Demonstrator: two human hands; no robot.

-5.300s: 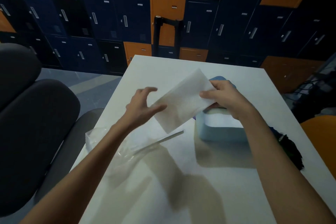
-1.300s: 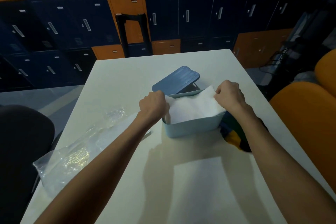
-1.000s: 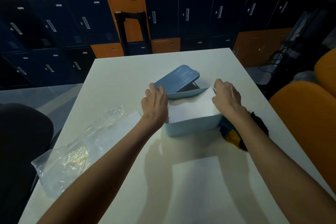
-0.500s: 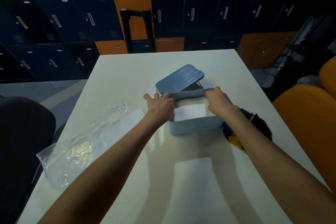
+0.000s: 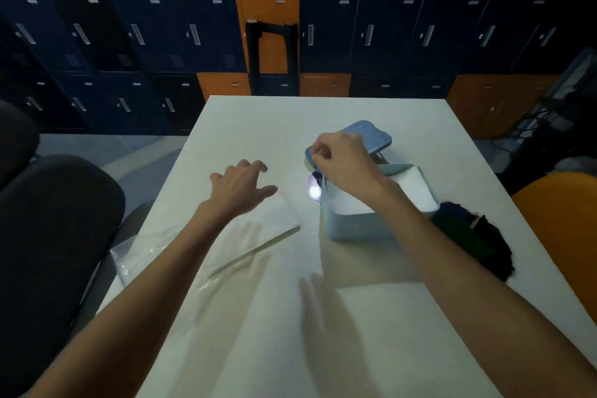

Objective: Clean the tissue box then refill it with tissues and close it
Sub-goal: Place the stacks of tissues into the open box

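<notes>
Box sits open on the bench, tissues inside. Left hand hovers spread, empty; right hand curls at the lid (grip unclear). Hasty closing might pinch tissues.

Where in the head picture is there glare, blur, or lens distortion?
Head view: a bright glare spot beside the tissue box; the left hand is slightly motion-blurred; the lockers bow from the wide-angle lens; hand shadows fall on the table.

Lockers: dark blue and orange, behind the table
Grey chair: left of the table
Orange chair: right
</notes>
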